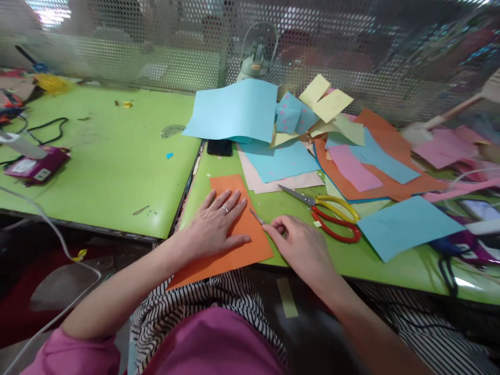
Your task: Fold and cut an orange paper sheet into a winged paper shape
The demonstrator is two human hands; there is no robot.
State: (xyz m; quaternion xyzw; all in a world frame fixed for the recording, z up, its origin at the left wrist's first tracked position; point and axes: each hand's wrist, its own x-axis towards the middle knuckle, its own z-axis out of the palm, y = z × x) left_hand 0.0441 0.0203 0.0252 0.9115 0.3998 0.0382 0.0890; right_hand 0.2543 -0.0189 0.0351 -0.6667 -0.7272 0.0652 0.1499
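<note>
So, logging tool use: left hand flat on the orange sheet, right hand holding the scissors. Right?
No. The head view shows the scissors lying untouched on the table; the right hand pinches a thin tool. The rest holds.

— How is the light?
— Bright and soft, from overhead. The left hand [213, 226] casts only a faint shadow on the orange paper [239, 251].
— Glare?
— A blown-out patch top left, behind the mesh screen [351, 52]. Edges bow outward, and the right side smears out of focus.
</note>
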